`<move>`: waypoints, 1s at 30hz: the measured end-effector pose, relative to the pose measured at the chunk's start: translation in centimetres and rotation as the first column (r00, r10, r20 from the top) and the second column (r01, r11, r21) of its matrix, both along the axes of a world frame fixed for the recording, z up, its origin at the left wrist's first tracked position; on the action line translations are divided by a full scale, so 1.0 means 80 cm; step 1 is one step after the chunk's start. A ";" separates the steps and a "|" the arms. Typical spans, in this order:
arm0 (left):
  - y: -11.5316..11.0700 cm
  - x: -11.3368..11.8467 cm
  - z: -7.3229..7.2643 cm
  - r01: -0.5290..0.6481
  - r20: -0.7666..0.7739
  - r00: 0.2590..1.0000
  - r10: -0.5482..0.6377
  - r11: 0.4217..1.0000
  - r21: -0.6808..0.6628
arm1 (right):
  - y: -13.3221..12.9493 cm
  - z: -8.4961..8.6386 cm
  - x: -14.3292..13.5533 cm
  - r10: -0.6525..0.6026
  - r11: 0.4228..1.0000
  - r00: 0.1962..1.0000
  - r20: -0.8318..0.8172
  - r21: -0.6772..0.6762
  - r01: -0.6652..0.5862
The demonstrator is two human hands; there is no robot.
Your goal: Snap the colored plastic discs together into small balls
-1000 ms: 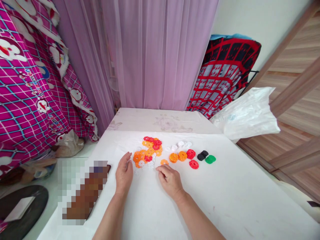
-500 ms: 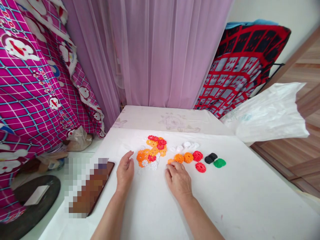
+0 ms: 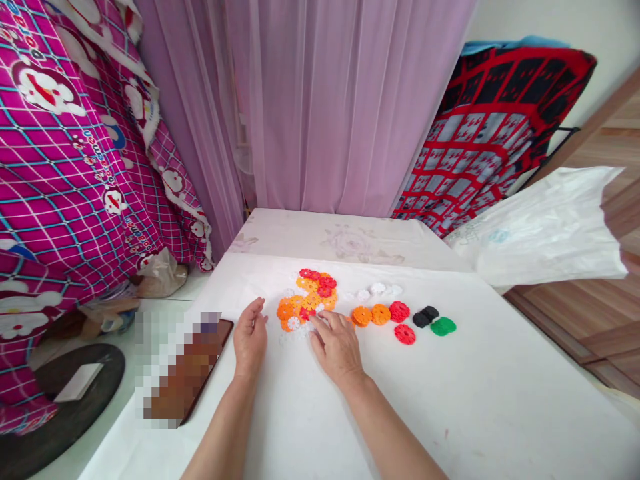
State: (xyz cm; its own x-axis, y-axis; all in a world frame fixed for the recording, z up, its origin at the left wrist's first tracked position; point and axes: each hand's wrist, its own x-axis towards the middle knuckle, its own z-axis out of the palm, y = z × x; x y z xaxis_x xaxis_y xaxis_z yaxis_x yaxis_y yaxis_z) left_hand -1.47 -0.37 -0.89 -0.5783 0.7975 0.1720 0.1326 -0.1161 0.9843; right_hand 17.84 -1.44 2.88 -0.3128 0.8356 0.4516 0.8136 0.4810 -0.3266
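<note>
Plastic snowflake discs lie in a mixed pile (image 3: pixel 300 307) of orange, red and white pieces. My right hand (image 3: pixel 340 348) reaches over the pile's near right edge, its fingers spread and touching white and red discs there. Whether a disc is pinched under the fingertips is hidden. My left hand (image 3: pixel 251 341) rests on its side left of the pile, fingers loosely curved, thumb apart, nothing inside. Sorted to the right are orange discs (image 3: pixel 381 315), red discs (image 3: pixel 405 334), black discs (image 3: pixel 425 317) and green discs (image 3: pixel 444 326). White discs (image 3: pixel 379 288) form a row behind them.
A white cloth covers the table (image 3: pixel 390 407). On its left side lies a dark phone-like slab (image 3: pixel 193 373), partly pixelated. At the right edge hangs a white plastic bag (image 3: pixel 545 233). Purple curtains (image 3: pixel 345 107) hang behind the table, and a pink patterned cloth (image 3: pixel 75 167) hangs left.
My right hand has moved left, from an orange disc at the start of the sorted row onto the edge of the pile. The left hand stays nearly in place.
</note>
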 end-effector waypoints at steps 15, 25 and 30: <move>0.000 0.000 0.006 0.039 -0.195 0.980 -0.048 0.998 -0.048 | 0.037 0.013 0.006 -0.077 0.995 0.996 -0.034 -0.067 0.075; -0.001 0.000 0.010 0.045 -0.188 0.980 -0.058 0.996 -0.071 | 0.116 0.048 -0.002 0.184 0.933 0.965 0.187 -0.344 -0.111; 0.000 0.000 0.007 0.045 -0.196 0.979 -0.059 0.996 -0.078 | 0.130 0.049 -0.001 0.235 0.916 0.947 0.219 -0.376 -0.140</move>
State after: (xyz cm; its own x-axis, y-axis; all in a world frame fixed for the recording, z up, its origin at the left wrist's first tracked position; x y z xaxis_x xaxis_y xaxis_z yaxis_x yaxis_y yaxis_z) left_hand -1.49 -0.35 -0.29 -0.4959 0.8401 0.2197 0.3216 -0.0573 0.9451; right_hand 17.80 9.00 6.79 -0.5437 0.8390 0.0241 0.7976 0.5254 -0.2964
